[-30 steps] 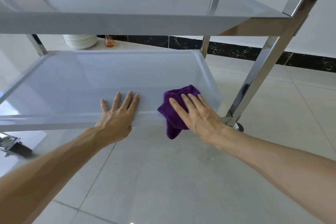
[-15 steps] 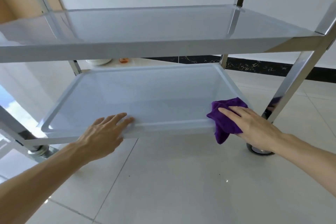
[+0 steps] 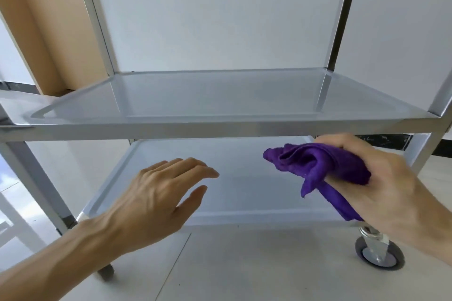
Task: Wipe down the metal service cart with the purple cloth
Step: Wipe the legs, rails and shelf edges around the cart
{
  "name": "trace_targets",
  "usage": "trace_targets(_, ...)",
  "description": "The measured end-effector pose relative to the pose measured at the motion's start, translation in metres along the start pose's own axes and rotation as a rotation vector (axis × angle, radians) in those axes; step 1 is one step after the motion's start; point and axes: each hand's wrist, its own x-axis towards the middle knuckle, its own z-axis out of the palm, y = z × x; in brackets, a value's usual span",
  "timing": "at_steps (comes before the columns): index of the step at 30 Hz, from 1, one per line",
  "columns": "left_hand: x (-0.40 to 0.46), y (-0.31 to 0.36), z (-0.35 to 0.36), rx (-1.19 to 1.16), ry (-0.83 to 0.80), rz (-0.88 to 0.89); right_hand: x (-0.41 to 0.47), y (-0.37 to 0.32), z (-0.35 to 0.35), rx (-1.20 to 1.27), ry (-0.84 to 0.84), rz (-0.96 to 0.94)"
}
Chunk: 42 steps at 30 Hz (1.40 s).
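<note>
The metal service cart (image 3: pixel 220 127) fills the view, with three shelves stacked on shiny square posts. My right hand (image 3: pixel 381 186) is raised off the bottom shelf (image 3: pixel 244 193), just under the middle shelf's front rail, and holds the bunched purple cloth (image 3: pixel 318 168), whose loose end hangs down. My left hand (image 3: pixel 156 200) hovers in front of the bottom shelf with its fingers apart and nothing in it. Both the middle and bottom shelves are bare.
A grey caster wheel (image 3: pixel 378 254) stands on the pale tiled floor (image 3: pixel 244 271) at the cart's near right corner. A tan wooden panel (image 3: pixel 49 32) stands behind the cart at the left. A white wall with a dark skirting strip runs behind.
Both hands have lifted off the bottom shelf's front edge. The right hand has gathered the cloth into its grip. The view has tilted up, bringing the middle shelf to the centre.
</note>
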Motion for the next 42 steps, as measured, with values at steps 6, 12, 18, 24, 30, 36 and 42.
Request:
trace_targets(6, 0.032, 0.01, -0.058, -0.007, 0.241, 0.113, 0.056, -0.049, -0.041, 0.094, 0.22, -0.251)
trace_targets(12, 0.05, -0.019, -0.084, 0.1, 0.248, -0.115, 0.106, -0.049, -0.034, -0.123, 0.22, -0.267)
trace_targets(18, 0.033, -0.057, -0.067, 0.201, -0.091, -0.402, 0.09, 0.0, -0.005, -0.524, -0.374, -0.141)
trace_targets(24, 0.034, -0.062, -0.041, 0.199, -0.01, -0.431, 0.076, 0.023, -0.01, -0.729, -0.032, -0.272)
trace_targets(30, 0.062, -0.05, -0.019, 0.199, 0.062, -0.383, 0.075, 0.047, -0.031, -0.886, 0.108, -0.283)
trace_targets(36, 0.094, -0.042, 0.006, 0.18, 0.068, -0.318, 0.065, 0.07, -0.055, -0.907, 0.163, -0.283)
trace_targets(42, 0.141, -0.05, 0.029, 0.127, -0.001, -0.297, 0.075, 0.102, -0.072, -0.917, 0.184, -0.252)
